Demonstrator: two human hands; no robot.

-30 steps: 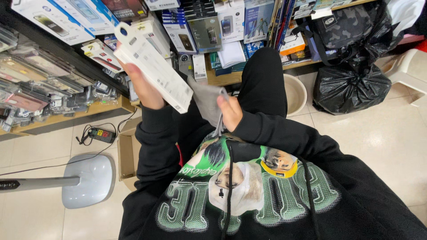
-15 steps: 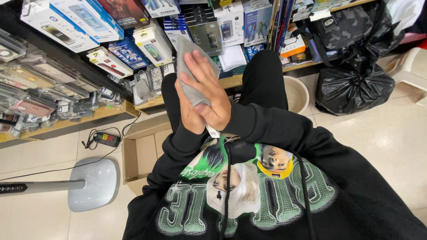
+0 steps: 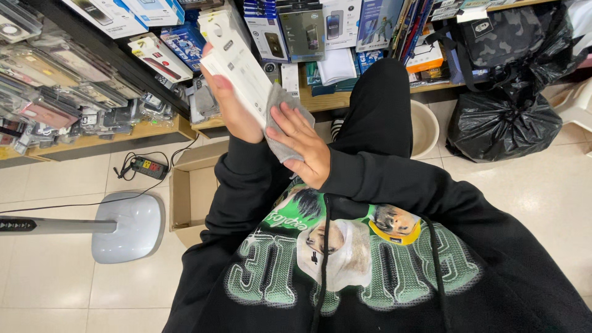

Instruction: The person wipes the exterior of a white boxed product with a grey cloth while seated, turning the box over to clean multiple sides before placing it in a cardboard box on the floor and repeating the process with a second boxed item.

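My left hand (image 3: 229, 106) holds a long white packaged box (image 3: 234, 58) tilted up in front of the shelves. My right hand (image 3: 303, 147) presses a grey cloth (image 3: 279, 117) against the lower end of that box, fingers spread over the cloth. Both arms are in black sleeves, and my black printed sweatshirt (image 3: 345, 259) fills the bottom of the view. My black trouser leg (image 3: 373, 111) stretches toward the shelf.
Wooden shelves (image 3: 154, 129) packed with boxed and bagged phone accessories run along the top. On the tiled floor lie an open cardboard box (image 3: 188, 188), a power strip (image 3: 150, 166), a grey fan base (image 3: 126, 225), a beige bucket (image 3: 427, 126) and a black rubbish bag (image 3: 502, 123).
My right hand came up with the cloth, covered the box, and has now slid down to its lower end. The white box shows again above the cloth.
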